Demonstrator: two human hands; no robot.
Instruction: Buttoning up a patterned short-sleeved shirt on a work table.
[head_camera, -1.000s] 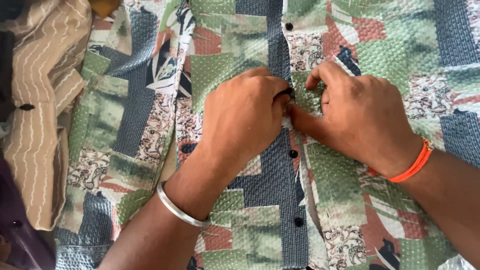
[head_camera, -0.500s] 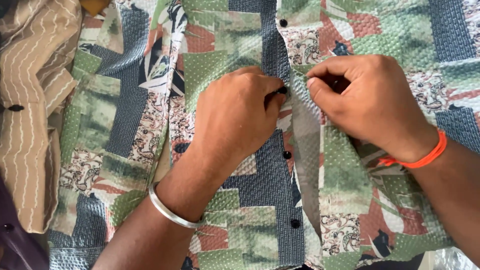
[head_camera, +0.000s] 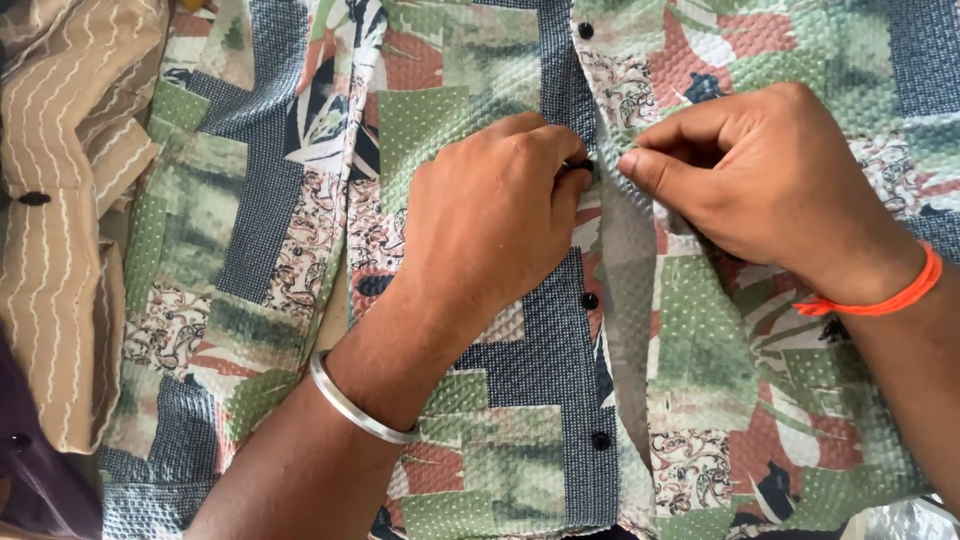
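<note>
A patchwork shirt (head_camera: 480, 450) in green, navy, rust and cream lies flat, its button strip running down the middle. My left hand (head_camera: 490, 215), with a silver bangle on its wrist, pinches a small black button (head_camera: 578, 165) on the strip. My right hand (head_camera: 760, 190), wearing an orange band, pinches the opposite front edge of the shirt right beside that button. The fingertips of both hands nearly touch. More black buttons (head_camera: 590, 300) show along the strip above and below the hands.
A tan shirt with pale wavy stripes (head_camera: 60, 220) lies at the left edge, with a black button on it. Dark purple cloth (head_camera: 25, 490) shows in the bottom left corner. Crinkled clear plastic (head_camera: 900, 520) peeks out at the bottom right.
Both hands have stayed at the same button while the view drew closer and shifted. My right hand has turned from lying flat to pinching the shirt edge.
</note>
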